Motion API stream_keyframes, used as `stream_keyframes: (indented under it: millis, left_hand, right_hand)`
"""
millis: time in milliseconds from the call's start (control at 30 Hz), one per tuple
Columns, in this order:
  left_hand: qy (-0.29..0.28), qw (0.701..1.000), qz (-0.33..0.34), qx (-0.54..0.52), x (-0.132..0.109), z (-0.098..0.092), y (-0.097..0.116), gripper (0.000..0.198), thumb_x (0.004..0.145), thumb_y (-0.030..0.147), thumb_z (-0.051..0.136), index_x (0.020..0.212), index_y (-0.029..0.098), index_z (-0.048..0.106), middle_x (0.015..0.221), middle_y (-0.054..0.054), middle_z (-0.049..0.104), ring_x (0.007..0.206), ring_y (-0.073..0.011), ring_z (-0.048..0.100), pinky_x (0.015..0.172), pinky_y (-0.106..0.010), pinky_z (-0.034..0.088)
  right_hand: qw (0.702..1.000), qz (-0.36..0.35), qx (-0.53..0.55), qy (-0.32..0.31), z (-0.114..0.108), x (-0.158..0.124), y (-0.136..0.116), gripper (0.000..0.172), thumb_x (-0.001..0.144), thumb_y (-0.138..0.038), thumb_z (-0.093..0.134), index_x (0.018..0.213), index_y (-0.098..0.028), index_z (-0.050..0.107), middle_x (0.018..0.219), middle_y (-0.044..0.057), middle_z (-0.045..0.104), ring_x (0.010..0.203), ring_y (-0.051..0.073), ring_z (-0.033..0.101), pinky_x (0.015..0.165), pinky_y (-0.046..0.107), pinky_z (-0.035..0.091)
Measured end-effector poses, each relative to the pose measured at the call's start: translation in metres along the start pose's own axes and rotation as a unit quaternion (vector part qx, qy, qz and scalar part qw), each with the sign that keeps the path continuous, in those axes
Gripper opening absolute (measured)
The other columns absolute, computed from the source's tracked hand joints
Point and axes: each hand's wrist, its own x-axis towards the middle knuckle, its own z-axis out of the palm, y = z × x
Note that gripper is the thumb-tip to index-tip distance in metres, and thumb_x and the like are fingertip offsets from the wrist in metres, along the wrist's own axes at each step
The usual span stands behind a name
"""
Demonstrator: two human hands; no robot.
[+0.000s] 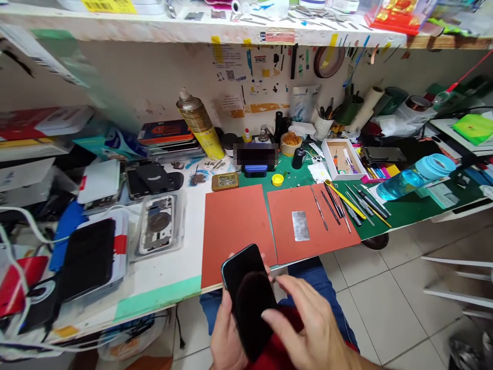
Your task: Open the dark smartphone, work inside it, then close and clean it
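My left hand (228, 334) holds a black smartphone (248, 298) upright from behind and below, with its dark glass screen facing me. My right hand (310, 329) is beside the phone with its fingers spread. Its index fingertip is at or very close to the screen, and I cannot tell whether it touches. Both hands are over my lap, just in front of the bench edge. Nothing is held in my right hand.
Two orange-red mats (234, 231) lie on the bench, and the right-hand mat (308, 221) carries a foil strip and slim tools. A phone housing (156, 224) sits in a clear tray to the left. A spray can (200, 123) stands behind, under a shelf. Tiled floor lies to the right.
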Motion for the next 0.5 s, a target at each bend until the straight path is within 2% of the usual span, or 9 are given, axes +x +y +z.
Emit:
stream_keyframes:
  millis: [67,167,233,300,367,433,500]
  left_hand:
    - [-0.009,0.999,-0.041,-0.016,0.003,0.007,0.011,0.070,0.106,0.071,0.047,0.153,0.025,0.070,0.141,-0.014,0.078,0.131,-0.0348,0.073,0.118,-0.049,0.056]
    - [-0.004,0.998,-0.062,-0.033,0.006,0.025,0.024,0.072,0.106,0.071,0.047,0.156,0.022,0.066,0.133,-0.017,0.079,0.108,-0.0297,0.077,0.097,-0.041,0.065]
    - [-0.009,0.996,-0.079,-0.044,0.008,0.034,0.029,0.072,0.105,0.069,0.052,0.157,0.022,0.065,0.124,-0.017,0.080,0.095,-0.0260,0.075,0.084,-0.037,0.066]
    - [-0.022,0.992,-0.111,-0.054,0.009,0.040,0.032,0.072,0.102,0.070,0.058,0.152,0.020,0.069,0.115,-0.016,0.080,0.089,-0.0237,0.074,0.076,-0.032,0.064]
    - [-0.031,0.987,-0.152,-0.041,0.010,0.042,0.033,0.069,0.100,0.069,0.063,0.140,0.015,0.077,0.112,-0.017,0.080,0.090,-0.0244,0.076,0.076,-0.031,0.064]
    - [-0.018,0.986,-0.163,0.014,0.011,0.042,0.033,0.062,0.100,0.064,0.066,0.125,0.010,0.083,0.110,-0.020,0.082,0.093,-0.0297,0.080,0.086,-0.040,0.066]
    - [0.020,0.991,-0.109,0.070,0.012,0.044,0.031,0.052,0.104,0.054,0.065,0.119,0.008,0.084,0.107,-0.020,0.084,0.100,-0.0377,0.082,0.101,-0.056,0.062]
  right_hand:
    - [0.998,0.051,-0.023,0.016,-0.019,0.015,0.010,0.021,0.110,-0.030,0.058,0.121,-0.021,0.074,0.105,0.009,0.084,0.091,0.025,0.081,0.080,0.037,0.067]
    - [0.990,0.122,-0.051,0.055,-0.046,0.038,0.033,0.021,0.109,-0.037,0.063,0.111,-0.021,0.077,0.091,0.007,0.080,0.076,0.023,0.077,0.070,0.036,0.064]
    - [0.990,0.130,-0.033,0.049,-0.059,0.050,0.043,0.022,0.109,-0.040,0.065,0.112,-0.022,0.078,0.095,0.007,0.081,0.076,0.022,0.077,0.066,0.034,0.064]
    - [0.997,0.081,-0.018,0.007,-0.068,0.060,0.043,0.022,0.108,-0.035,0.065,0.123,-0.023,0.077,0.110,0.008,0.083,0.089,0.024,0.080,0.076,0.036,0.069]
    - [0.996,-0.031,-0.029,-0.075,-0.075,0.070,0.036,0.039,0.106,-0.020,0.061,0.144,-0.023,0.069,0.139,0.011,0.078,0.123,0.028,0.078,0.104,0.044,0.068]
    - [0.971,-0.151,-0.061,-0.175,-0.078,0.081,0.026,0.068,0.098,-0.003,0.057,0.163,-0.025,0.054,0.166,0.009,0.060,0.157,0.030,0.054,0.128,0.054,0.051]
    - [0.934,-0.233,-0.088,-0.258,-0.077,0.091,0.017,0.083,0.093,0.005,0.058,0.169,-0.029,0.047,0.175,0.005,0.050,0.169,0.030,0.035,0.136,0.058,0.038]
